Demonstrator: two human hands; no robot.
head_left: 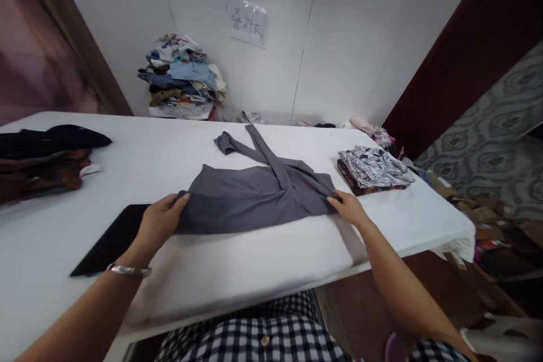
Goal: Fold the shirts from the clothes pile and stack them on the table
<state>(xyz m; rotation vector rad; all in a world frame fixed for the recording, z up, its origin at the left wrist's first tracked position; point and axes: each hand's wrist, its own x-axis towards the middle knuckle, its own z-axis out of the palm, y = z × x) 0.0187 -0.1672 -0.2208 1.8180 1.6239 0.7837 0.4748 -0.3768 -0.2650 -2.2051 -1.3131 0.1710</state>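
Note:
A grey long-sleeved shirt [241,198] lies spread sideways on the white-covered table [271,266] in front of me. Its sleeves reach away from me, with one crossing over the other near the far side. My left hand [160,219] pinches the shirt's left end between thumb and fingers. At the opposite end, my right hand [350,207] grips the edge near the right corner. A flat black board or sheet [112,240] lies beside my left hand, partly hidden by it and my forearm.
Folded patterned garments [375,167] are stacked to the right. Dark and brown clothes [51,153] lie at the far left. Against the wall stands a tall clothes pile [184,76], below and left of a paper sign [248,22]. Pink and mixed cloth [369,127] sits at the back right.

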